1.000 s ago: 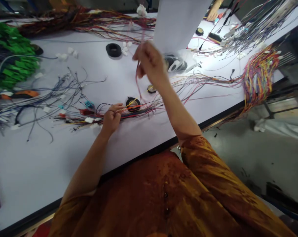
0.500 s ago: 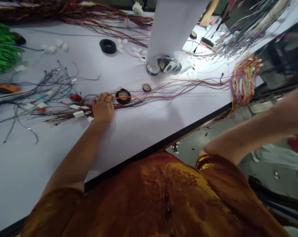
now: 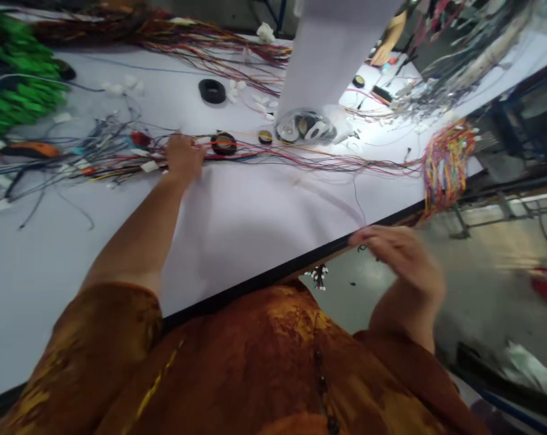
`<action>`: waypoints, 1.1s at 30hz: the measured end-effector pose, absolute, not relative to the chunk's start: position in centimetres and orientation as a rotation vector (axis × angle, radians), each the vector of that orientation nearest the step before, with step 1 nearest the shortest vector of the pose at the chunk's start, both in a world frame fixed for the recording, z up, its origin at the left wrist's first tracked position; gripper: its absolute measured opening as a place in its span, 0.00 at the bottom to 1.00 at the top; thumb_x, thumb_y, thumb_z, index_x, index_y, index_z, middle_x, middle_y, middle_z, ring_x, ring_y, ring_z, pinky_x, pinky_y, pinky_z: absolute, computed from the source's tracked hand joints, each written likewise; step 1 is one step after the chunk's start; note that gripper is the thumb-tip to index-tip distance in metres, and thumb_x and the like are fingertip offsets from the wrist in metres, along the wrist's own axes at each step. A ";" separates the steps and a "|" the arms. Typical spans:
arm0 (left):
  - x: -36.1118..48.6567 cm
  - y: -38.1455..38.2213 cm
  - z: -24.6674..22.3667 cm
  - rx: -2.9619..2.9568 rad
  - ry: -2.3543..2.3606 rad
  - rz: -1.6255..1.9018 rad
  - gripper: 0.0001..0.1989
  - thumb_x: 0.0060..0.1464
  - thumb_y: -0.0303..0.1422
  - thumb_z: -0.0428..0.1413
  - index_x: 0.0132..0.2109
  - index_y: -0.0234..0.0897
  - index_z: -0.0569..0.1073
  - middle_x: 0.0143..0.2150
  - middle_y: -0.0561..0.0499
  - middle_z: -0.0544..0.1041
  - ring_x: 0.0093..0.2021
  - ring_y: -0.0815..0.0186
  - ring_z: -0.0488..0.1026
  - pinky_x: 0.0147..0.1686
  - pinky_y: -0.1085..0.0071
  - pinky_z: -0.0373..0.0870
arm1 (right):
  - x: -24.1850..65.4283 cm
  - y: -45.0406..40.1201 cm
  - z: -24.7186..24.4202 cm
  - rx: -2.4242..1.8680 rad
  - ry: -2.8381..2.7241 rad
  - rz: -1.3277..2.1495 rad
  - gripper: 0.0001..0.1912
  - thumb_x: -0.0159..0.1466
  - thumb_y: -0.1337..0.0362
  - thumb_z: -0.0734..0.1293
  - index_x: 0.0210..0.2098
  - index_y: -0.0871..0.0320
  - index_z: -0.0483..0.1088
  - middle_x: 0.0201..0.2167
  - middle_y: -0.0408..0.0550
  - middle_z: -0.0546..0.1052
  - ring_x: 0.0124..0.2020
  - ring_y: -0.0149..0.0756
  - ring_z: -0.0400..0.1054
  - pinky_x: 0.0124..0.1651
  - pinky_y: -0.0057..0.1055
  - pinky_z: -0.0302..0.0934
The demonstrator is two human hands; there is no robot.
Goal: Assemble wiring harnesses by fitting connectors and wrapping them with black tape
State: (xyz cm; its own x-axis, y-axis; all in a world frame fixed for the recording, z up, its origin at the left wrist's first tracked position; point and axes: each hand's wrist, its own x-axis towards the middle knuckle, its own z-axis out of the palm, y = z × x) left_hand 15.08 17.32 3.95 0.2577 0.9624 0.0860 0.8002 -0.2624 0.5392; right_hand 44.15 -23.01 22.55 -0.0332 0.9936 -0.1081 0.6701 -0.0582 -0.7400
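A long bundle of coloured wires (image 3: 296,154) runs across the white table, its connector ends at the left. My left hand (image 3: 183,157) rests on the bundle near those ends, its fingers blurred over the wires. Past the table's front edge, my right hand (image 3: 400,257) pinches a thin dark wire (image 3: 357,196) that rises toward the bundle. Black tape rolls lie near my left hand, one (image 3: 223,144) against the wires and one (image 3: 212,91) farther back. A smaller roll (image 3: 265,137) sits just behind the bundle.
A white post (image 3: 332,54) stands behind the bundle, with a clear bag of rolls (image 3: 306,125) at its foot. Green pieces (image 3: 24,78) and an orange-handled tool (image 3: 31,150) are at left. Coiled wires (image 3: 448,166) hang over the right edge. Another person's hand (image 3: 382,54) is behind.
My right hand has come in from the far right to the table edge, now with a thin wire. My left hand and the nearby bundle sit higher in the view.
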 end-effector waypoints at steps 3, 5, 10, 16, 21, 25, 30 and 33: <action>10.8 12.5 6.5 2.087 1.374 0.685 0.24 0.64 0.49 0.51 0.54 0.35 0.74 0.57 0.45 0.77 0.59 0.60 0.70 0.61 0.57 0.64 | 40.0 -16.9 17.5 -1.495 -2.096 1.159 0.18 0.75 0.54 0.59 0.43 0.55 0.78 0.30 0.45 0.79 0.27 0.30 0.69 0.33 0.31 0.61; 7.2 7.5 7.6 2.037 1.210 0.578 0.25 0.65 0.51 0.45 0.55 0.38 0.74 0.52 0.45 0.80 0.51 0.60 0.76 0.51 0.57 0.73 | 36.9 -13.9 14.3 -1.320 -2.241 1.316 0.21 0.76 0.54 0.57 0.42 0.57 0.78 0.33 0.47 0.81 0.31 0.31 0.72 0.37 0.29 0.62; 0.5 -4.4 7.1 1.978 0.932 0.026 0.21 0.60 0.50 0.56 0.50 0.41 0.78 0.45 0.49 0.82 0.44 0.60 0.79 0.46 0.65 0.73 | 32.0 -10.2 9.7 -1.278 -2.417 1.353 0.21 0.75 0.54 0.57 0.41 0.56 0.78 0.38 0.48 0.83 0.38 0.35 0.75 0.43 0.30 0.62; -2.8 -8.0 4.5 2.081 1.137 0.104 0.23 0.68 0.47 0.45 0.42 0.40 0.80 0.40 0.48 0.83 0.41 0.60 0.78 0.42 0.68 0.71 | 36.7 -9.8 8.4 -2.173 -2.344 0.867 0.21 0.72 0.52 0.59 0.29 0.54 0.74 0.33 0.52 0.81 0.36 0.42 0.74 0.38 0.34 0.58; -3.8 -8.8 4.0 2.240 1.282 0.083 0.24 0.69 0.46 0.44 0.48 0.42 0.82 0.41 0.46 0.81 0.42 0.58 0.77 0.40 0.66 0.71 | 48.7 -11.4 7.0 -2.721 -1.904 0.376 0.18 0.70 0.56 0.59 0.31 0.57 0.75 0.34 0.62 0.80 0.38 0.51 0.74 0.40 0.41 0.60; -4.2 -9.1 4.6 2.327 1.155 0.080 0.21 0.68 0.48 0.48 0.49 0.44 0.81 0.44 0.45 0.81 0.45 0.55 0.76 0.45 0.59 0.73 | 52.7 -11.6 6.5 -2.647 -1.758 0.201 0.13 0.67 0.58 0.62 0.41 0.56 0.77 0.45 0.67 0.78 0.47 0.55 0.73 0.49 0.48 0.64; -2.3 -5.0 5.5 2.330 1.075 0.205 0.19 0.64 0.49 0.53 0.51 0.44 0.79 0.49 0.44 0.80 0.51 0.52 0.76 0.53 0.53 0.73 | 45.0 -4.8 5.1 -2.015 -2.019 0.394 0.16 0.69 0.61 0.61 0.49 0.55 0.77 0.49 0.64 0.78 0.52 0.54 0.71 0.57 0.52 0.65; 1.2 -0.3 5.4 2.386 1.099 0.291 0.16 0.65 0.43 0.51 0.51 0.43 0.78 0.51 0.44 0.80 0.53 0.53 0.76 0.58 0.53 0.71 | 39.2 1.5 4.1 -1.903 -2.115 0.417 0.19 0.70 0.64 0.59 0.55 0.61 0.75 0.53 0.59 0.77 0.56 0.49 0.68 0.63 0.46 0.62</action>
